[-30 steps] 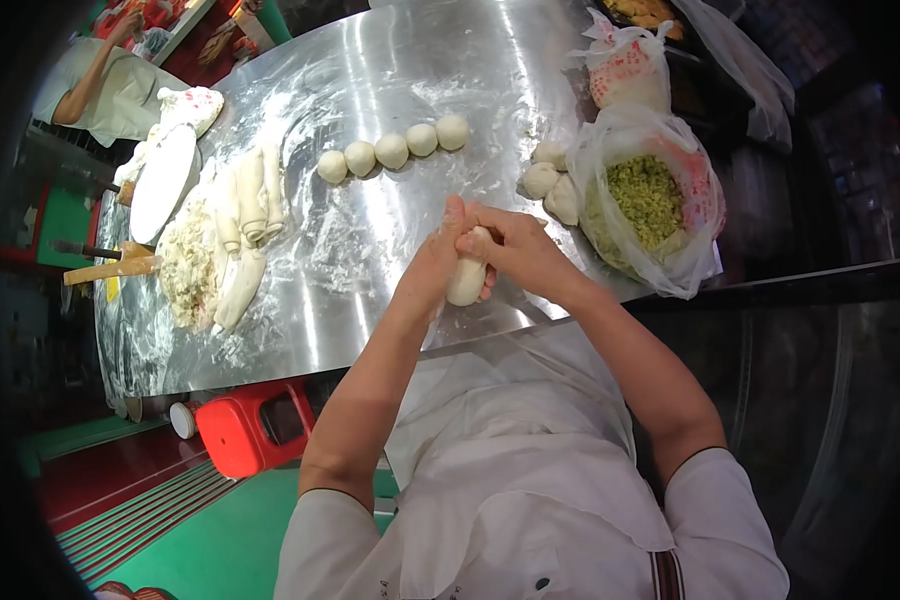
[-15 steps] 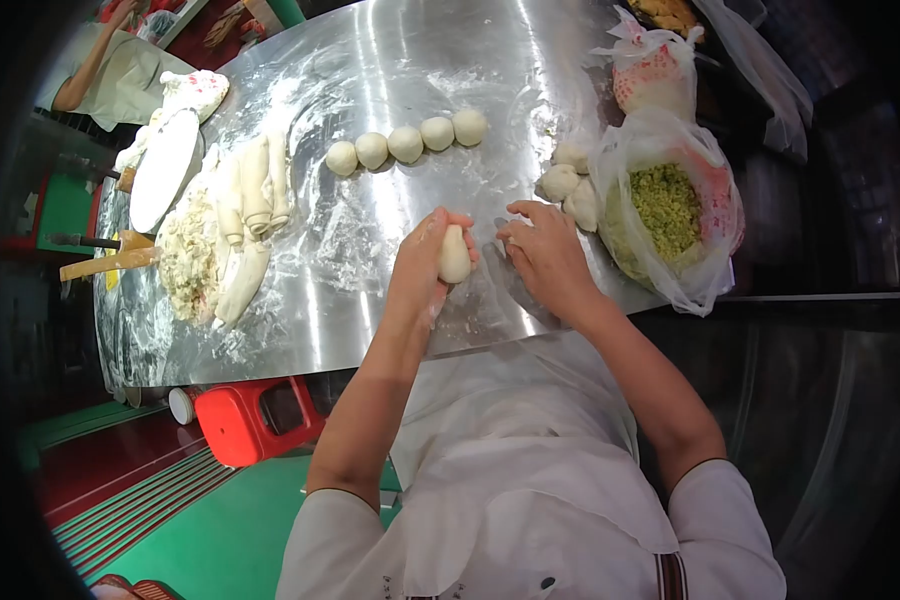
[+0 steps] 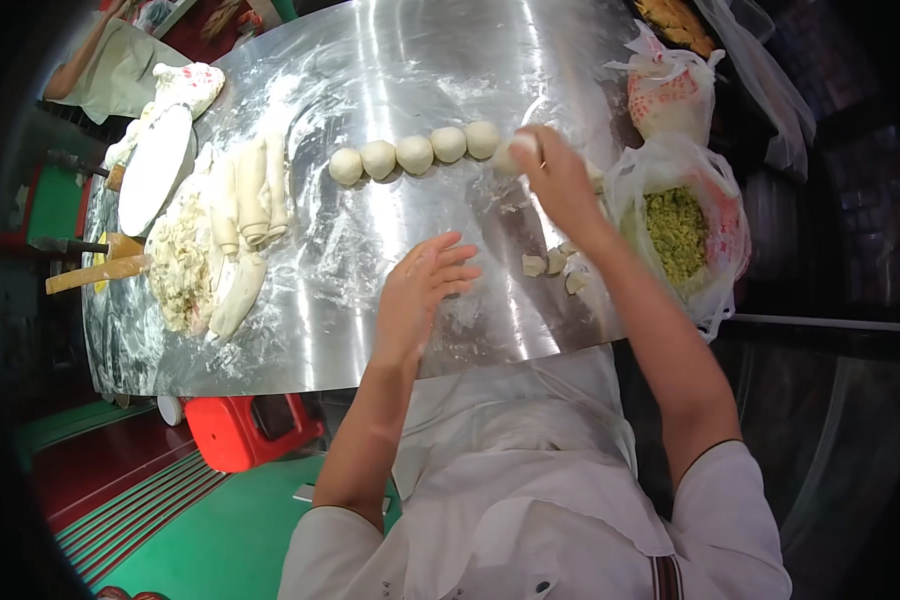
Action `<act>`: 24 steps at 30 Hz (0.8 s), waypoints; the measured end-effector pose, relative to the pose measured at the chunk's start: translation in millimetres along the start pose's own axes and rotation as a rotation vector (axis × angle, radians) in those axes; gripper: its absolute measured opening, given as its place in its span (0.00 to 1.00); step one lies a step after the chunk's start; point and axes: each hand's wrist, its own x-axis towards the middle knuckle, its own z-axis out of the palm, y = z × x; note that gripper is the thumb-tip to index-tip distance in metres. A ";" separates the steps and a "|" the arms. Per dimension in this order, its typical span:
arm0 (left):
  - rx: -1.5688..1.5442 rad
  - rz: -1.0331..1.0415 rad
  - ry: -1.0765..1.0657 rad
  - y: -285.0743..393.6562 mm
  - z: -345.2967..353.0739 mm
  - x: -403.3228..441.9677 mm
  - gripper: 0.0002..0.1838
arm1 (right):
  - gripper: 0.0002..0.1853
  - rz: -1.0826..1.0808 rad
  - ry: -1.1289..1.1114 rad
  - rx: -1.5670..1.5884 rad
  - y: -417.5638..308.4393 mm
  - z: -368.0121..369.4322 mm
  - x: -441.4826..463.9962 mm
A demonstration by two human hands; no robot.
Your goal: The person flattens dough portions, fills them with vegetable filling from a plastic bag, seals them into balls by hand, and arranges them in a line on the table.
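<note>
My right hand (image 3: 560, 185) reaches forward with its fingers closed on a dough ball (image 3: 515, 156), slightly blurred, at the right end of a row of several round dough balls (image 3: 414, 154). My left hand (image 3: 422, 290) hovers over the steel table (image 3: 360, 330) nearer to me, holding nothing, its fingers spread. Beneath my right forearm lie a few small dough pieces (image 3: 535, 265), partly covered by the arm. To the right stands a plastic bag (image 3: 635, 190) holding a chopped green filling (image 3: 676, 232).
Rolled dough strips (image 3: 254, 195) and a floury, crumbly dough mass (image 3: 182, 270) lie at the left, beside a white oval board (image 3: 158, 165) and wooden-handled tools (image 3: 95, 275). A tied bag (image 3: 670, 95) sits behind the filling. Below the table is a red stool (image 3: 235, 435).
The dough ball has passed from my left hand to my right, which has moved forward to the row's end. My left hand has opened. Small dough pieces now show under my right forearm.
</note>
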 end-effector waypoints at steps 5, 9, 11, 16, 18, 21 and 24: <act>0.249 0.060 0.152 3.8 -34.3 -16.5 0.22 | 0.20 0.016 -0.024 -0.390 57.4 15.4 60.6; 0.355 0.106 0.213 14.3 -62.4 -16.7 0.17 | 0.21 0.054 -0.055 -0.384 47.1 29.9 53.3; 0.428 0.147 0.264 28.0 -69.3 -16.8 0.17 | 0.20 0.004 -0.019 -0.430 16.2 14.0 25.4; 0.584 0.274 0.263 45.3 -33.5 8.4 0.15 | 0.15 -0.428 -0.225 -0.522 -16.5 -9.0 -98.8; 0.574 0.265 0.127 30.7 0.9 33.5 0.17 | 0.14 -0.422 -0.161 -0.578 -1.6 -10.1 -133.3; 0.932 0.368 -0.104 -2.6 53.6 78.1 0.23 | 0.12 -0.372 -0.062 -0.616 15.3 -19.2 -151.1; 1.025 0.562 -0.184 -40.5 91.4 115.3 0.23 | 0.11 -0.324 -0.005 -0.602 22.1 -31.0 -155.7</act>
